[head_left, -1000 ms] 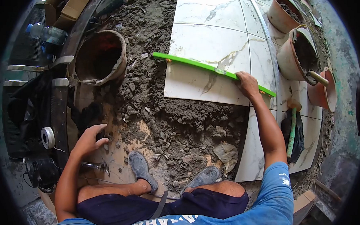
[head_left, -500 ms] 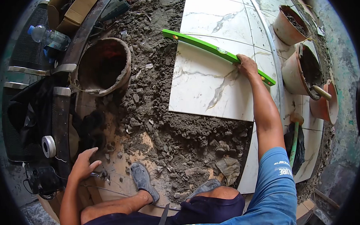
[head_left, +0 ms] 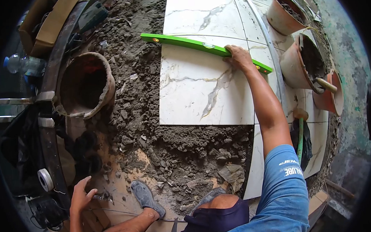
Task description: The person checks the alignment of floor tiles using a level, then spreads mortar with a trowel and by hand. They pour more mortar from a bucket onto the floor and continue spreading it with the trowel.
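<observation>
A bright green spirit level [head_left: 183, 42] lies across the marble-patterned white tile [head_left: 189, 101]. My right hand [head_left: 240, 57] grips it right of its middle, fingers wrapped over the top edge. The level's left end sticks out past the tile's edge, over rough grey mortar [head_left: 137, 76]. Low on the left, my left hand [head_left: 81, 195] hangs in the air with its fingers apart, holding nothing. Closest to it are a roll of tape [head_left: 45, 180] and a small metal object on the floor that I cannot make out.
A dirty bucket [head_left: 108, 88] stands left of the mortar. On the right are several more buckets, one of them a mortar-stained bucket [head_left: 292, 69], and a mallet [head_left: 301, 130] with a green handle. A long metal straightedge [head_left: 268, 39] runs along the tiles. Chairs carry a cardboard box [head_left: 53, 26].
The view has turned, so the tile, level and buckets sit further left in the picture. My right hand stays on the level; my left hand appears lower, still open.
</observation>
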Demonstrator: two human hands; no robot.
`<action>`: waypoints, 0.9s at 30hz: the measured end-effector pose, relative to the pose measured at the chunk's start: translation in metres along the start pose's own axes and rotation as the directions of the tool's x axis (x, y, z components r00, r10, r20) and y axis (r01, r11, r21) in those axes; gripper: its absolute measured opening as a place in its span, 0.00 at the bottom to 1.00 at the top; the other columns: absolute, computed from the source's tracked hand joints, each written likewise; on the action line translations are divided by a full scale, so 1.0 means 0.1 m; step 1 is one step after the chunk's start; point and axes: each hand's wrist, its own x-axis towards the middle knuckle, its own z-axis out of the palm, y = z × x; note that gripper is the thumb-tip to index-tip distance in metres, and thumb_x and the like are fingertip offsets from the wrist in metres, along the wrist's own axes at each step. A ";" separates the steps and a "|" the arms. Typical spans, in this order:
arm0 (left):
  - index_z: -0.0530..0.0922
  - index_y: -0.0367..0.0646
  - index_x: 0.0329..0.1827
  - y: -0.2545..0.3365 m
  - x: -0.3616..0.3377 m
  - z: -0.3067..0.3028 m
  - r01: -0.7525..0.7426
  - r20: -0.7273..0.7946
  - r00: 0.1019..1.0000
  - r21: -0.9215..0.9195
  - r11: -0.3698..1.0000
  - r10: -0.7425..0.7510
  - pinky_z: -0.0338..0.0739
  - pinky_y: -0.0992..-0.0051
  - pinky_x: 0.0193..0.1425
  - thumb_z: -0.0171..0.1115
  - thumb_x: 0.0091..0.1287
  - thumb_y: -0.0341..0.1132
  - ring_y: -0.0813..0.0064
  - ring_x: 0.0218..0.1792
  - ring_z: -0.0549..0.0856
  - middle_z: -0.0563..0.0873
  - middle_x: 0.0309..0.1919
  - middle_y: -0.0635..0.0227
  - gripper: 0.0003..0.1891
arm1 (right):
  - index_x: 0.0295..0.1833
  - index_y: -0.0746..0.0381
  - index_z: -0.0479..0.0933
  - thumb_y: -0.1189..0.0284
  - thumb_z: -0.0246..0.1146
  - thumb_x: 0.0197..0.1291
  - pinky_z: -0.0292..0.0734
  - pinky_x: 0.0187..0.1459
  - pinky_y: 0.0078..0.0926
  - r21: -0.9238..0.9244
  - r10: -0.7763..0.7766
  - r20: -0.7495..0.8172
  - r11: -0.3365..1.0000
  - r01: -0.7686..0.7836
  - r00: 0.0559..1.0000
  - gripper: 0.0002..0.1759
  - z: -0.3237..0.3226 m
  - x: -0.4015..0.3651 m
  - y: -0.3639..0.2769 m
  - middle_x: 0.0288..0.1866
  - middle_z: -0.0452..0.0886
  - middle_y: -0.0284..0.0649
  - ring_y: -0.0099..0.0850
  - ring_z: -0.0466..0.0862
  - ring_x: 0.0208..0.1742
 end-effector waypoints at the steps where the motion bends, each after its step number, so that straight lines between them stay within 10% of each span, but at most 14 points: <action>1: 0.76 0.35 0.62 0.00 0.00 0.00 -0.006 -0.012 1.000 -0.011 1.000 0.006 0.75 0.64 0.63 0.73 0.53 0.31 0.53 0.56 0.82 0.82 0.56 0.49 0.31 | 0.56 0.51 0.76 0.57 0.72 0.53 0.76 0.53 0.42 -0.034 -0.014 -0.055 0.999 0.012 0.998 0.26 -0.03 -0.06 0.01 0.51 0.83 0.39 0.40 0.82 0.55; 12: 0.76 0.34 0.62 0.05 0.04 -0.04 0.011 -0.040 0.999 -0.019 1.000 -0.012 0.75 0.66 0.62 0.73 0.51 0.28 0.56 0.54 0.83 0.83 0.54 0.49 0.32 | 0.74 0.48 0.59 0.50 0.74 0.48 0.66 0.64 0.45 -0.054 0.225 -0.645 0.940 -0.337 0.730 0.50 0.30 -1.19 0.83 0.71 0.64 0.47 0.48 0.67 0.69; 27: 0.76 0.34 0.62 0.33 0.29 -0.05 -0.006 -0.008 1.000 -0.031 1.000 0.005 0.75 0.66 0.63 0.73 0.53 0.27 0.55 0.57 0.82 0.83 0.55 0.49 0.30 | 0.77 0.50 0.54 0.48 0.67 0.59 0.69 0.65 0.45 0.239 0.387 -0.613 0.922 -0.305 0.689 0.47 0.49 -1.27 0.88 0.68 0.68 0.55 0.54 0.71 0.66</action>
